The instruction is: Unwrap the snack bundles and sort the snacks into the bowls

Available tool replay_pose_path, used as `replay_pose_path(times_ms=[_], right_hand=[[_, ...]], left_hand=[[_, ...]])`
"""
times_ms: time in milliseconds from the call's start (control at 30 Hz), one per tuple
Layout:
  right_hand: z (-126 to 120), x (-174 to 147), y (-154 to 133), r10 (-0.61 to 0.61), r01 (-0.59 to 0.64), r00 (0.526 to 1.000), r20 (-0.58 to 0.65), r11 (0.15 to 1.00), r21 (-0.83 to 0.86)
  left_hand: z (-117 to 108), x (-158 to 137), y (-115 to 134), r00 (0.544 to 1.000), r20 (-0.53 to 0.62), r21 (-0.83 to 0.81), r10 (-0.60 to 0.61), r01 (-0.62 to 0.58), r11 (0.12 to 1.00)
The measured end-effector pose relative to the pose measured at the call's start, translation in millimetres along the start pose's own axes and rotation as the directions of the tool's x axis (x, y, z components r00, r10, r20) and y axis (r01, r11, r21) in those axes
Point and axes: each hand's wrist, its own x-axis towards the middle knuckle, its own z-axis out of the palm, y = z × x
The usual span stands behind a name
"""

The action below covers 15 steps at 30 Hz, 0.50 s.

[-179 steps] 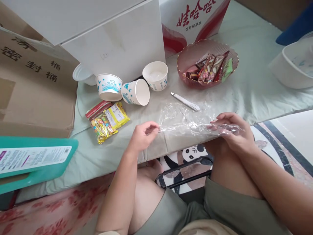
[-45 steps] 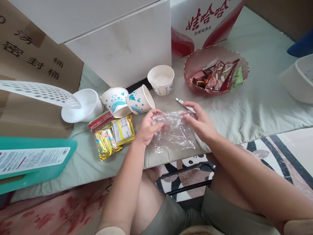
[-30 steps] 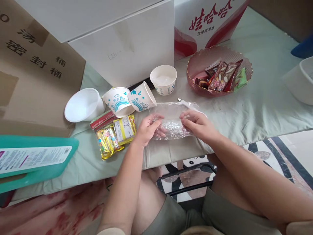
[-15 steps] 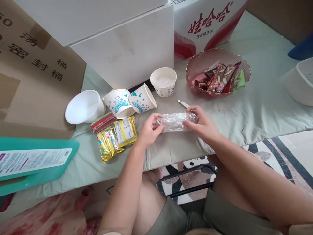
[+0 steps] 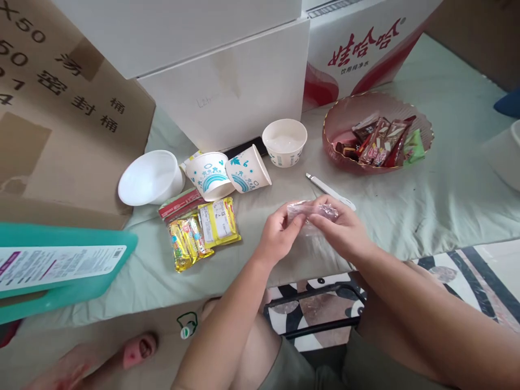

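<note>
A crumpled clear plastic wrapper (image 5: 311,225) is pinched between my two hands above the front of the cloth-covered table. My left hand (image 5: 282,230) closes on its left part, thumb on top. From the right, my right hand (image 5: 341,227) grips the other part, and the two thumbs nearly meet. Whether anything is inside the plastic I cannot make out. Just behind my right hand lies a white utility knife (image 5: 331,191). To the left of my hands are yellow snack packets (image 5: 219,221) and two patterned paper cups (image 5: 248,169) tipped on their sides.
A white paper bowl (image 5: 284,142) stands behind my hands. Wrapped snacks fill part of a pink scalloped bowl (image 5: 333,122) at the right. A white plastic bowl (image 5: 150,177) leans at the left. Boxes (image 5: 227,81) line the back; a teal jug (image 5: 81,276) is front left.
My hands have come together, bunching the plastic that was stretched between them. More of the utility knife shows. The view has shifted, and the person at lower left has moved leftward.
</note>
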Motion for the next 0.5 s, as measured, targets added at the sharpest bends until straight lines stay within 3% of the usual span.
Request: replay_pose_path(times_ms=[67,100,233,300,367,433,500], right_hand=[[0.2,2.5,1.4,-0.12,0.09,0.984,-0.133,0.973,-0.213],[-0.4,3.3,1.4,-0.139,0.1,0.982,-0.126,0.956,-0.275],[-5.0,10.1,-13.5,-0.025,0.046,0.998,0.062,0.93,-0.364],[-7.3,25.3,-32.4,-0.125,0.096,0.992,-0.025,0.86,-0.501],[-7.1,54.8,-54.8,-0.302,0.143,0.947,-0.109,0.7,-0.699],[-2.3,97.5,-72.7,-0.439,0.177,0.898,-0.041,0.444,-0.879],[6.6,145.5,-79.7,-0.4,0.182,0.911,0.101,0.172,-0.968]], left_hand=[[-5.2,3.4,-1.2,1.0,0.001,-0.064,0.01,-0.01,0.998],[-8.1,4.3,-1.3,1.0,0.009,-0.092,0.015,-0.014,0.996],[-16.0,5.1,1.7,1.0,-0.019,-0.208,-0.011,0.007,0.978],[-17.4,5.6,3.9,0.998,-0.046,-0.298,-0.046,0.03,0.954],[-18.3,6.8,5.8,0.997,-0.017,-0.33,-0.081,0.071,0.941],[-19.3,8.3,8.0,0.992,0.044,-0.284,-0.115,0.123,0.951],[-20.3,9.5,11.0,0.987,0.088,-0.229,-0.135,0.152,0.961]])
